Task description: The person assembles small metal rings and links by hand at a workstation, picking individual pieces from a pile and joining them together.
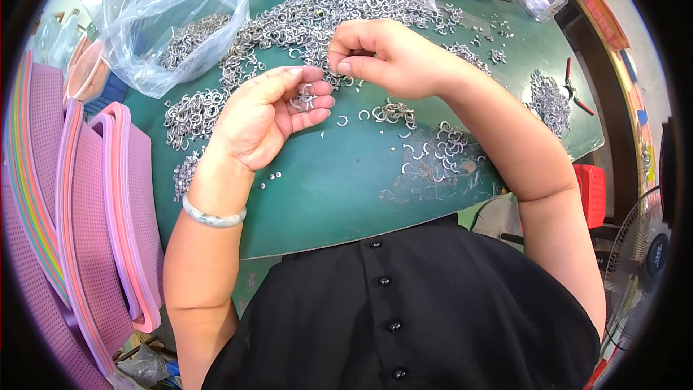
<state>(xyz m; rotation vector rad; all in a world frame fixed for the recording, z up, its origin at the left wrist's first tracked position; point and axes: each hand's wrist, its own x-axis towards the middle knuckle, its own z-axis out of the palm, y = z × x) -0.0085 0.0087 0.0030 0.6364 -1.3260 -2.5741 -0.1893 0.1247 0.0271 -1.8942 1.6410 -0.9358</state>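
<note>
Head view: I log a small cluster of metal rings (303,97) lying in the cupped left hand (263,119), fingers half curled under it, held above the green bench (339,195). The right hand (390,58) hovers just beside, thumb and forefinger pinched shut; whether a ring sits between them I cannot tell. Behind both hands lies a large heap of rings (317,18); smaller scatters sit near the right forearm. A clear plastic bag (170,29) with more rings lies far left. Red-handled pliers (574,87) rest at the right edge. Pink mesh trays (108,209) stack on the left.
</note>
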